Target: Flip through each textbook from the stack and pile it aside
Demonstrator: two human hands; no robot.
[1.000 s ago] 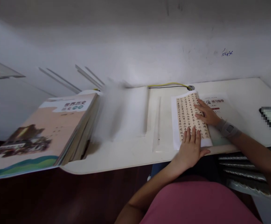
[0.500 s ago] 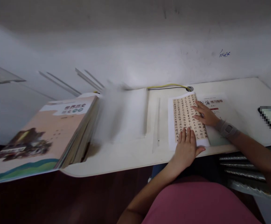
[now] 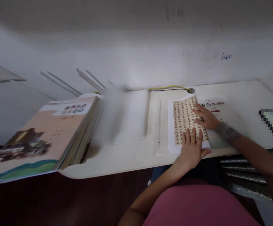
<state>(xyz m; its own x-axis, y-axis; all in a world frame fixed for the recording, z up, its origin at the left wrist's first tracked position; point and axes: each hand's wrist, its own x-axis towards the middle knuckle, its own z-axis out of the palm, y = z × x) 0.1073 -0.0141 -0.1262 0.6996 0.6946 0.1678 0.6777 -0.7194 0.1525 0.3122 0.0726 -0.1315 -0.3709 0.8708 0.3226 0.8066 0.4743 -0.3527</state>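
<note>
The calligraphy page (image 3: 179,124) lay on the tabletop (image 3: 119,157), near its front edge. The left hand (image 3: 191,153) and right hand (image 3: 208,118) rested on it, fingers (image 3: 193,137) spread, gripping nothing, apparently to keep it flat.

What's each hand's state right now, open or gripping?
Left hand: open, fingers spread on the lower part of the white-bordered beige paper page with black characters; no grip visible.
Right hand: open, fingers on that page's right side; no grip visible.
</note>
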